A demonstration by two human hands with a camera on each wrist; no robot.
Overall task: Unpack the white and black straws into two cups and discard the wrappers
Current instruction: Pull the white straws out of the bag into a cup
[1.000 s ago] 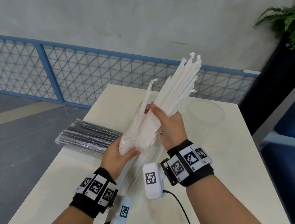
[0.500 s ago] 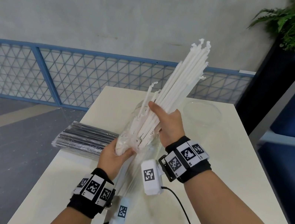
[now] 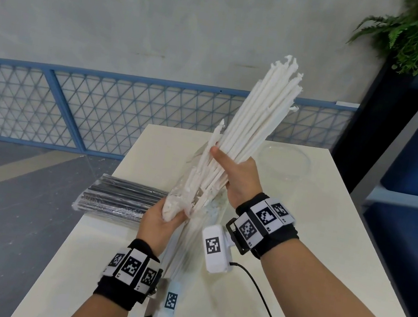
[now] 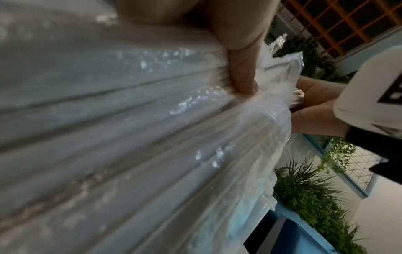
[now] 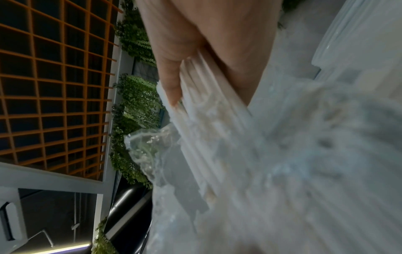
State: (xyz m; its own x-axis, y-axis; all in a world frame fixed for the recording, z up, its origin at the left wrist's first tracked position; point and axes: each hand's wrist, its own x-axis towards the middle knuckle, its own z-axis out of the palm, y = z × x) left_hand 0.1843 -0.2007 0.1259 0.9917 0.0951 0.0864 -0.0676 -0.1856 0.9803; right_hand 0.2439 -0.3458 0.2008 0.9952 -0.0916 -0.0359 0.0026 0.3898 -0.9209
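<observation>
From the head view, the pale worktop [image 3: 301,229] runs away from the person, its left edge falling off to grey floor and its far edge stopping short of a blue mesh railing [image 3: 72,108]; the right half lies bare toward a blue seat [image 3: 411,233]. A wrapped pack of black straws [image 3: 117,201] lies at the left edge, partly overhanging it, and a clear cup [image 3: 285,160] stands near the far right corner, apart from both hands. Above the worktop's middle the right hand [image 3: 237,179] grips the bundle of white straws [image 3: 252,126], fingers curled round it, the bundle tilted up and away to the right with its tips well above the railing. The left hand [image 3: 161,222] grips the lower end of the clear wrapper [image 3: 181,200], just below and left of the right hand; the straws' lower ends sit inside the wrapper. In the left wrist view, the left hand's fingers [image 4: 241,72] press into the crinkled wrapper [image 4: 152,137] over ridged straws, with the right hand [image 4: 322,110] close beyond. In the right wrist view, the right hand's fingers [image 5: 174,77] close tight around the white straws [image 5: 202,106], the wrapper's torn mouth [image 5: 150,146] hanging loose just beside them; the rest is blurred.
</observation>
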